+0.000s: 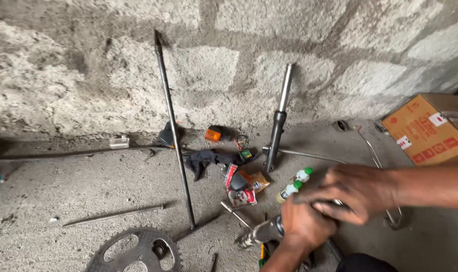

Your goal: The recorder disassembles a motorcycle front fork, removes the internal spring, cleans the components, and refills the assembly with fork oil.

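Both hands meet low and right of centre over a grimy metal shaft with a toothed end [256, 234] that lies on the concrete floor [88, 186]. The left hand [304, 224] is clenched around the shaft's thicker part, knuckles up. The right hand [352, 191] comes in from the right and closes over the top of the same part, touching the left hand; what lies under its fingers cannot be made out.

Just beyond the hands, two small white bottles with green caps [295, 184] lie side by side. Left of them sit crumpled red and orange packets [244, 186] and a dark rag [203, 160]. A silver and black fork tube [278, 121] leans against the rough block wall [239, 60], and a long dark steel rod [174, 131] leans there too, further left. A shorter grey rod [113, 215] lies flat on the near left floor. A toothed grey sprocket [133, 252] sits at the near edge, partly cut off. An orange cardboard box [430, 128] stands far right by the wall. A small orange lamp housing [213, 134] rests at the wall's foot.
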